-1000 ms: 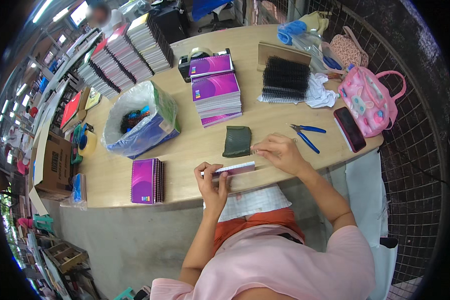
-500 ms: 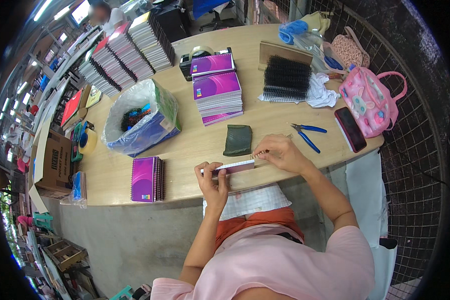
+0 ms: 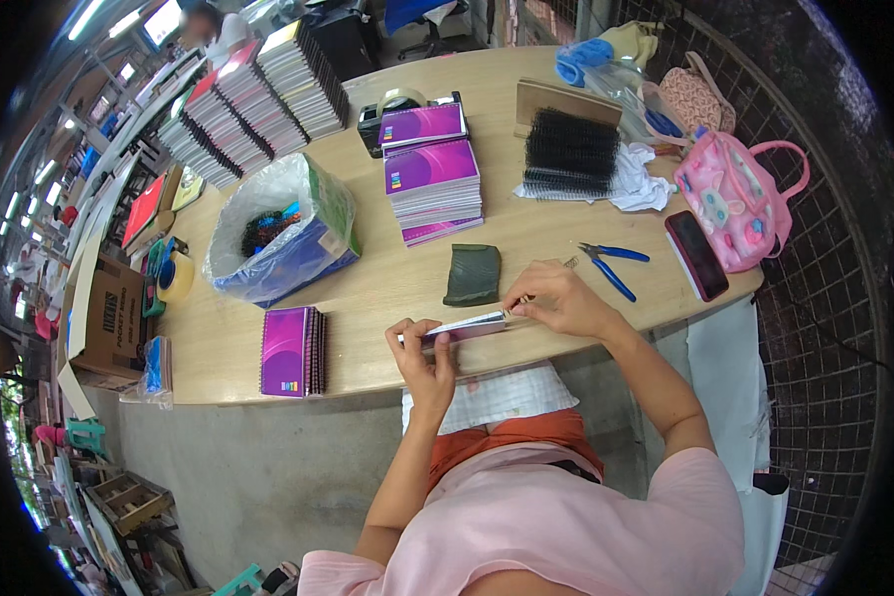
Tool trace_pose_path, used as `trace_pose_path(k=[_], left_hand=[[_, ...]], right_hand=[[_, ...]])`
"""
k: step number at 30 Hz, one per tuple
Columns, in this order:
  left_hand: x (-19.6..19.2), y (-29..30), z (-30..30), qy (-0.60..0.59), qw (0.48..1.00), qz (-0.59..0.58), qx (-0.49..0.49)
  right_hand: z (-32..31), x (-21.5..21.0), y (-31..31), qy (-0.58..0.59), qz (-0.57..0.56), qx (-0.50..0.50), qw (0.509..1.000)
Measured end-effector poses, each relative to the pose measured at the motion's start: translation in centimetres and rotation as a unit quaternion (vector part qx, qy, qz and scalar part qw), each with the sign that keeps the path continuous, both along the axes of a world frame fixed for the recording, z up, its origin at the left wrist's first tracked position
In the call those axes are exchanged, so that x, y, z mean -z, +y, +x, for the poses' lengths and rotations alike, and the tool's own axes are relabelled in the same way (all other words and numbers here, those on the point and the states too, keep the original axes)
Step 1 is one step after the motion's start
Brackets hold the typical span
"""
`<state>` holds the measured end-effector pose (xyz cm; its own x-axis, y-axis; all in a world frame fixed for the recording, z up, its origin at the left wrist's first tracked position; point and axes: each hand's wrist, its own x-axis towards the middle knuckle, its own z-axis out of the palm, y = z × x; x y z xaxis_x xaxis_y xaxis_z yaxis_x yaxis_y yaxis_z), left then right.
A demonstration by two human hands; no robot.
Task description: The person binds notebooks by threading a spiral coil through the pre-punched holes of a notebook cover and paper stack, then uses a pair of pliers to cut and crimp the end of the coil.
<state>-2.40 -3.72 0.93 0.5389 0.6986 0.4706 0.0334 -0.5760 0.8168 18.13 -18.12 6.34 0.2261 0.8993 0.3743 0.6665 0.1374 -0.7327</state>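
Near the front edge of the table, my left hand grips a small purple-covered notebook on its side, its white page edge facing up. At the notebook's right end, my right hand is closed in a pinch on a thin coiled binding wire, whose end sticks out above the fingers. How far the wire sits in the holes is too small to tell. Just beyond the notebook lies a curved dark green piece. Blue-handled pliers rest to the right of my right hand.
Bound purple notebooks stand at left, beside a plastic-lined bag. A purple notebook stack and black wire coils stand farther back. A phone and pink bag sit right. Another person is far left.
My right hand has shifted slightly at the notebook's end, still pinching the wire. The notebook's pages look slightly more parted; my left hand keeps its hold.
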Motion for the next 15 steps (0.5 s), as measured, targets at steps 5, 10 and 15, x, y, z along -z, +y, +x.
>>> trace_pose_path(k=[5,10,15], left_hand=[[0.2,0.0,0.1,-0.007,1.000,-0.006,-0.008],[-0.1,-0.8,0.5,-0.018,1.000,-0.007,-0.011],[0.8,-0.3,0.2,0.003,0.999,-0.024,-0.038]], right_hand=[[-0.6,-0.4,0.0,-0.064,-0.022,-0.003,0.998],[-0.8,0.0,-0.3,-0.144,0.017,0.016,0.989],[-0.9,2.3,0.1,-0.213,0.086,0.009,0.973]])
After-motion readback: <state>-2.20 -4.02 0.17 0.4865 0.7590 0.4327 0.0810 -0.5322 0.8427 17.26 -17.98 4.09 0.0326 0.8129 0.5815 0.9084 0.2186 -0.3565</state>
